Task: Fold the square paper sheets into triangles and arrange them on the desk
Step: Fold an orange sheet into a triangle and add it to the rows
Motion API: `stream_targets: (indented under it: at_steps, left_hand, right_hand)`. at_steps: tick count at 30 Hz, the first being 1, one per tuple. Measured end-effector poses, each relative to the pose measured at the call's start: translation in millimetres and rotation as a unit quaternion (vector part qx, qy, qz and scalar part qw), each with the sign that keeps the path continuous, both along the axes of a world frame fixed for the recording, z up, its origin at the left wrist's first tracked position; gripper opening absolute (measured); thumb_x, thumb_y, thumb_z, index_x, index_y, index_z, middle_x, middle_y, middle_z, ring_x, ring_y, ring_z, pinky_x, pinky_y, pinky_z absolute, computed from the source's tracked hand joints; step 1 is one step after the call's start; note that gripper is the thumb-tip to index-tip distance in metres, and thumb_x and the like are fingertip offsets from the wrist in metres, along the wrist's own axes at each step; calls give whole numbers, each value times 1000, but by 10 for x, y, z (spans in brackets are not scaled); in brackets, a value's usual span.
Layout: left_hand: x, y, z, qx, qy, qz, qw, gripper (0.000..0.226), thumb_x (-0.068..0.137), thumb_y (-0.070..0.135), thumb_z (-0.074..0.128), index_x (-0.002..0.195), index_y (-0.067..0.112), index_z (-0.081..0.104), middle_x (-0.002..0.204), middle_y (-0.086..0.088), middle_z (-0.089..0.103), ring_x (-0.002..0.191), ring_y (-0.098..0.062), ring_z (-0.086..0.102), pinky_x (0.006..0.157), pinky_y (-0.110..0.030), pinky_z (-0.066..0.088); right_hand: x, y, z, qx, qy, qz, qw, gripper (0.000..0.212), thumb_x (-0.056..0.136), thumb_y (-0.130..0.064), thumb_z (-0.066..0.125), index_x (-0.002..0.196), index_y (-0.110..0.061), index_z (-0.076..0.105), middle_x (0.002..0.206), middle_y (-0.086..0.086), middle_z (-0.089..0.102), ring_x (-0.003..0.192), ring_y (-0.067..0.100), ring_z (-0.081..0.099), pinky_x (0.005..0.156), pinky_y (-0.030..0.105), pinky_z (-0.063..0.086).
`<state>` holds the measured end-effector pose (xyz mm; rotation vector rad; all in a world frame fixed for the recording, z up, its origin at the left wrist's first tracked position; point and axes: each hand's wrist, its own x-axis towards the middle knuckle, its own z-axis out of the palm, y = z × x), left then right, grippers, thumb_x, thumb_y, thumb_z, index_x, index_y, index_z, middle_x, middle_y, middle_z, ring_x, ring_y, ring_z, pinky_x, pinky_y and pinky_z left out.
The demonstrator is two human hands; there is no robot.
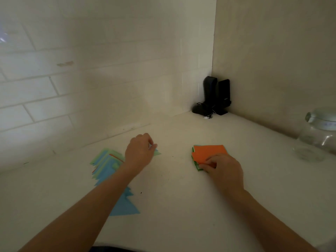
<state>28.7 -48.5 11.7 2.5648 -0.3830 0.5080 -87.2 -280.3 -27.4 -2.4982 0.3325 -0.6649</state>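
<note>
A stack of square paper sheets, orange on top with green and blue edges under it, lies on the white desk at centre right. My right hand pinches the near corner of the orange top sheet. A row of folded triangles, blue and green with thin orange edges, overlaps along the desk at the left, partly hidden under my left forearm. My left hand holds a folded green triangle at the far end of that row, fingers curled over it.
Dark devices with a cable stand in the far corner where the tiled wall meets the side wall. A clear glass jar sits at the right edge. Bare desk surface lies between the row and the stack.
</note>
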Motion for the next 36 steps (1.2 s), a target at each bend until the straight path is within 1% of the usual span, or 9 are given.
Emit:
stream_targets:
  at_steps: [3,5,10,12,16,21,27,31,36]
  left_hand:
    - [-353,-172,7,-32,-55,-151,986,13,81,21,68,89,19,58,85,5,53,79,-13,48,74,-34,45]
    - [-609,-267,-38,-28,-65,-231,970,23,81,19,69,100,20,57,96,6,51,88,-9,47,78,-27,44]
    - [-1054,-378,-237,-5,-97,-319,943,42,78,11,65,117,19,52,117,3,50,105,-14,45,92,-23,37]
    - [-1140,-353,-354,-6,-94,-324,941,33,82,15,61,114,20,54,112,3,54,100,-14,48,87,-27,40]
    - [-1207,-250,-508,4,-58,-293,954,23,87,37,56,106,25,58,103,8,59,92,-12,52,79,-36,45]
    - [-1243,-159,-552,-8,-33,-300,953,29,86,48,53,95,23,64,100,11,64,92,-9,54,82,-33,43]
    - [-1203,-171,-514,-127,35,-267,955,14,80,36,68,79,22,68,89,18,66,88,1,56,78,-14,41]
    - [-1180,-223,-506,-160,63,-234,957,9,75,22,77,75,22,68,85,12,69,85,-2,58,74,-7,38]
    - [-1188,-238,-474,-171,93,-207,959,14,71,17,79,75,27,69,84,14,69,83,1,59,73,-6,39]
  right_hand:
    - [-96,-2,124,14,-15,-10,1000,20,69,-49,76,76,-30,73,90,-12,67,87,15,54,79,36,44]
    - [-176,48,204,-12,-44,-4,999,18,67,-45,78,74,-29,74,90,-13,67,85,15,54,76,34,43]
    - [-454,270,216,-42,-126,79,988,11,65,-30,83,70,-29,73,83,-12,66,79,17,60,72,35,47]
    - [-542,342,155,-53,-125,101,986,9,70,-39,74,71,-30,72,82,-15,65,77,15,60,68,39,49]
    - [-633,428,19,-104,-85,108,985,35,75,-60,48,68,-34,69,72,-14,63,68,11,58,60,32,43]
    - [-707,441,-119,-95,-26,117,988,22,74,-52,57,69,-33,67,70,-17,56,66,8,51,60,26,35]
    - [-676,392,7,15,45,144,988,16,75,-46,71,71,-31,67,75,-15,59,70,2,55,64,19,41]
    - [-665,395,55,16,78,122,989,22,71,-55,70,64,-40,57,69,-19,59,67,-6,54,58,8,35]
    - [-586,384,95,-4,127,91,988,31,65,-69,66,67,-38,62,68,-21,60,66,-5,55,60,12,39]
